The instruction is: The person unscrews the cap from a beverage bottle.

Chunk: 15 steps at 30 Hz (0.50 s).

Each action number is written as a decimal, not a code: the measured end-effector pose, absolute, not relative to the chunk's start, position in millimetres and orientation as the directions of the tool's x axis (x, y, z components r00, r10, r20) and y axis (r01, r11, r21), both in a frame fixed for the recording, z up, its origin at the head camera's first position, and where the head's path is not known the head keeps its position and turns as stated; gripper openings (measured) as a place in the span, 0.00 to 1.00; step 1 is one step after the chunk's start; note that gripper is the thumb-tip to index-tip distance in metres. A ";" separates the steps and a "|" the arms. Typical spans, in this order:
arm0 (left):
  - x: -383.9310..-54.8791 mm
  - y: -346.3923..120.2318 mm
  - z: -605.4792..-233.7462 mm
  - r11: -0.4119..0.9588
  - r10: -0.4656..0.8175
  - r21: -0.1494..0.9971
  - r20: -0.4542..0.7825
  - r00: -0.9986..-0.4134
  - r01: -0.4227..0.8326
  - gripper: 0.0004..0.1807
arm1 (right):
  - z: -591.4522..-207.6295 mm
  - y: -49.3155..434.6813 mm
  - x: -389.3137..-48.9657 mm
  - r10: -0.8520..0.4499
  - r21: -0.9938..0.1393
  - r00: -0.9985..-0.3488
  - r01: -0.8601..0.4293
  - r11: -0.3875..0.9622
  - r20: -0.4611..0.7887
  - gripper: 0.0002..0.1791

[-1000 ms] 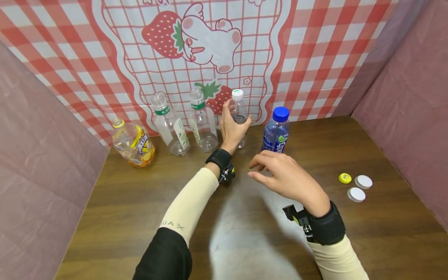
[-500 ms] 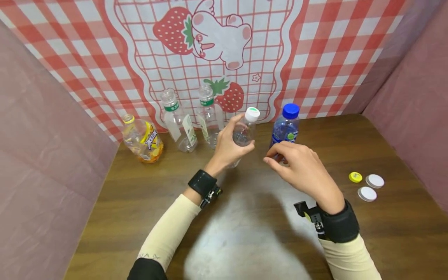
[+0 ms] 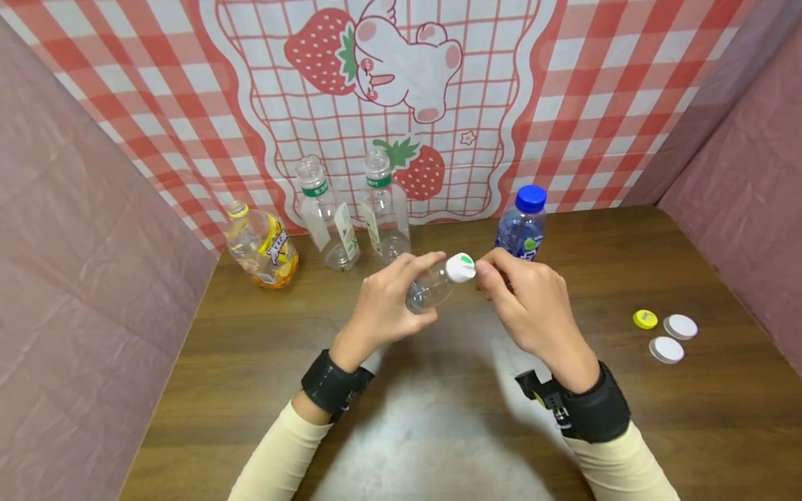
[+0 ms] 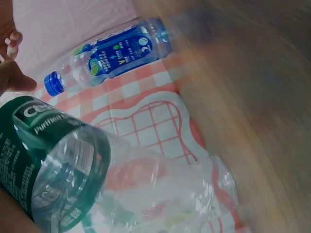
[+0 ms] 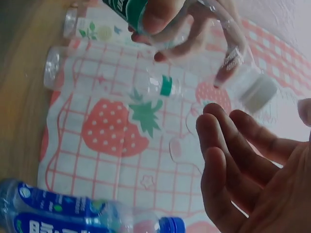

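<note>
My left hand (image 3: 385,303) grips a clear water bottle (image 3: 431,289) with a white cap (image 3: 461,268), lifted off the table and tilted to the right. Its green label (image 4: 29,131) shows in the left wrist view. My right hand (image 3: 529,303) is beside the cap, fingers loosely bent and thumb forward. The right wrist view shows those fingers (image 5: 218,141) holding nothing, just short of the cap. Behind the right hand stands a blue-labelled bottle (image 3: 521,229) with a blue cap.
Two clear uncapped bottles, one (image 3: 328,223) left of the other (image 3: 385,209), stand at the back beside an uncapped yellow-labelled bottle (image 3: 263,247). A yellow cap (image 3: 645,319) and two white caps (image 3: 680,326) lie on the table's right. A checked cloth (image 3: 595,104) hangs behind.
My left hand has brought the water bottle from the back of the table towards me and tipped its cap to the right. My right hand has come close to the cap.
</note>
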State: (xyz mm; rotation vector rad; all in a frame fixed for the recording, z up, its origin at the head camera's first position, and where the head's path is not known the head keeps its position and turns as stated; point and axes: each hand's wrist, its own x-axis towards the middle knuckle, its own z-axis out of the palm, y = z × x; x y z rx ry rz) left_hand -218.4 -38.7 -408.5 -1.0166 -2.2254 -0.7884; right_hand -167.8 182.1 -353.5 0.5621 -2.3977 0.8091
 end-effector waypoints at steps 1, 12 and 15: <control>-216.6 -39.6 -409.1 0.554 0.479 0.240 0.691 -0.541 0.797 0.44 | -354.6 179.8 -167.8 -0.206 -0.419 -0.766 -0.531 0.737 0.609 0.14; -210.7 -43.1 -411.6 0.656 0.573 -0.168 0.745 -0.341 0.735 0.34 | -367.9 164.4 -167.7 -0.054 -0.339 -0.806 -0.308 0.889 0.590 0.27; -210.5 -42.2 -410.9 0.647 0.571 -0.164 0.751 -0.331 0.745 0.34 | -370.5 161.7 -167.9 -0.051 -0.332 -0.794 -0.311 0.890 0.606 0.29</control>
